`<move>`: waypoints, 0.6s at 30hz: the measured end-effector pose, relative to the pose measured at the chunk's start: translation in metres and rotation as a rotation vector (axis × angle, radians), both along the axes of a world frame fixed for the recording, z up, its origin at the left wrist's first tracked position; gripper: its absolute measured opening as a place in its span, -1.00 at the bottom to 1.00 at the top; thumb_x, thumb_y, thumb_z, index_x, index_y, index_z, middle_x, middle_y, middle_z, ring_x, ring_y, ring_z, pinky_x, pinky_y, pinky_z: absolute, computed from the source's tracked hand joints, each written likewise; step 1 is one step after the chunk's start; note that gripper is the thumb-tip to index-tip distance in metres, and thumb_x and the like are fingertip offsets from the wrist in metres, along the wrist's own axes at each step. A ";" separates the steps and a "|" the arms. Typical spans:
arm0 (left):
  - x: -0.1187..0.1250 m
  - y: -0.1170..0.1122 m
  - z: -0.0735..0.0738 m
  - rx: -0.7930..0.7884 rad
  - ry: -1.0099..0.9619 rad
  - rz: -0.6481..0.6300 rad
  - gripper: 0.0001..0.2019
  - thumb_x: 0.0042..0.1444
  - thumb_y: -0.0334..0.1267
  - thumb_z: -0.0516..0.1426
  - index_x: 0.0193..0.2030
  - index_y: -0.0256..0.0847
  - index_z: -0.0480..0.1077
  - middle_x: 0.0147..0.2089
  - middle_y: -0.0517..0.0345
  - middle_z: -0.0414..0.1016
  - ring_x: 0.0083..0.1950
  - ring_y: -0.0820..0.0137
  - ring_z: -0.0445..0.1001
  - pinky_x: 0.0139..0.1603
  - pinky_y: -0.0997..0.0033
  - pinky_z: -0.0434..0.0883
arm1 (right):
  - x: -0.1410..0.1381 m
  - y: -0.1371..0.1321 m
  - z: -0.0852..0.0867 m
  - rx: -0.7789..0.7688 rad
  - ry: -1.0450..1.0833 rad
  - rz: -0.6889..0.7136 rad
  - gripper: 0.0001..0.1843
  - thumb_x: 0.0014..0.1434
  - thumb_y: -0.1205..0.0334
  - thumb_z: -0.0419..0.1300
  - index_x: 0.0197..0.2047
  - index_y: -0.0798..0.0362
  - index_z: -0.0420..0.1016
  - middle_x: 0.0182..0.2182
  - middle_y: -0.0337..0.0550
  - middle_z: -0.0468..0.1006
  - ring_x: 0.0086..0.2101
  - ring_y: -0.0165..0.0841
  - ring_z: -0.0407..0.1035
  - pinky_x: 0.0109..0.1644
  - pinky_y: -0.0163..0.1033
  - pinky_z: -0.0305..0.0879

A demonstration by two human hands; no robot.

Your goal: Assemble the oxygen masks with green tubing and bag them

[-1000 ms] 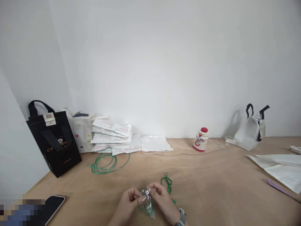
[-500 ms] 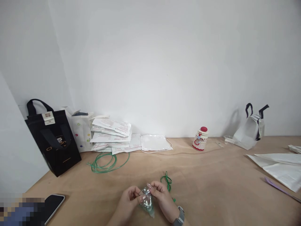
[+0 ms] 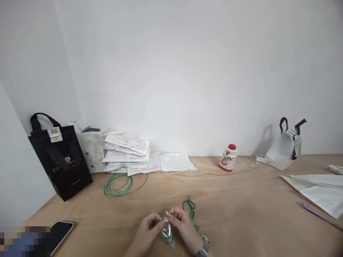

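Low in the middle of the view, both my hands hold a clear, green-tinted oxygen mask (image 3: 167, 234) just above the table. My left hand (image 3: 150, 228) pinches its upper left edge between thumb and fingers. On the upper right edge, my right hand (image 3: 182, 226) pinches too, its thumb close to the left thumb. The mask's narrow end points down toward me, and the fingers cover part of its top. Just beyond my right hand lies a green strap (image 3: 190, 204), looped on the table. A coil of green tubing (image 3: 118, 187) rests farther left.
Along the wall stand a black bag (image 3: 63, 164), a dotted white bag (image 3: 92, 150), a stack of white packets (image 3: 127, 151), a flat white pouch (image 3: 177, 162) and a red-topped bottle (image 3: 228, 158). A phone (image 3: 63, 232) lies at left, white sheets (image 3: 318, 189) and a purple-handled tool (image 3: 313, 210) at right.
My hands have shifted slightly, and the thumbs have come closer together at the mask's top edge. The mask has stayed in both hands. Other things lie as before.
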State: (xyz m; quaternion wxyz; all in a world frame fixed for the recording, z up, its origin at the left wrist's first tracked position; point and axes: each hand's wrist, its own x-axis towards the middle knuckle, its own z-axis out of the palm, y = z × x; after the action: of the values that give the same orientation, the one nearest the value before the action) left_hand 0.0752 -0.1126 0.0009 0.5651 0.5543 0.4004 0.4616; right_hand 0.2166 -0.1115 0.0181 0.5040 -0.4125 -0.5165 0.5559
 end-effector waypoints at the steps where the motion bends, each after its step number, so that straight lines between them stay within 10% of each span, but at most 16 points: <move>1: 0.001 0.000 -0.001 0.009 0.014 0.010 -0.66 -0.16 0.00 0.16 -0.63 -0.25 0.24 -0.63 0.30 0.19 -0.50 0.47 0.16 -0.46 0.51 0.12 | -0.001 0.000 0.000 -0.004 0.007 0.006 -0.58 -0.17 -0.10 0.23 -0.65 0.11 0.29 -0.69 -0.35 0.24 -0.59 -0.49 0.10 -0.47 -0.36 -0.01; 18: 0.000 0.000 -0.002 0.000 0.022 0.024 -0.69 -0.18 -0.09 0.19 -0.65 -0.23 0.19 -0.64 0.31 0.17 -0.52 0.49 0.11 -0.49 0.52 0.09 | 0.001 0.000 -0.004 0.030 -0.013 0.042 -0.64 -0.04 -0.02 0.17 -0.58 0.12 0.30 -0.62 -0.31 0.27 -0.53 -0.48 0.12 -0.40 -0.35 0.05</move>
State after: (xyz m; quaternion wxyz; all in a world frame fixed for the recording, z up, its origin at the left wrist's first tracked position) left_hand 0.0755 -0.1124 -0.0008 0.5553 0.5545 0.4129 0.4623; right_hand 0.2176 -0.1116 0.0140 0.4951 -0.3976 -0.5365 0.5558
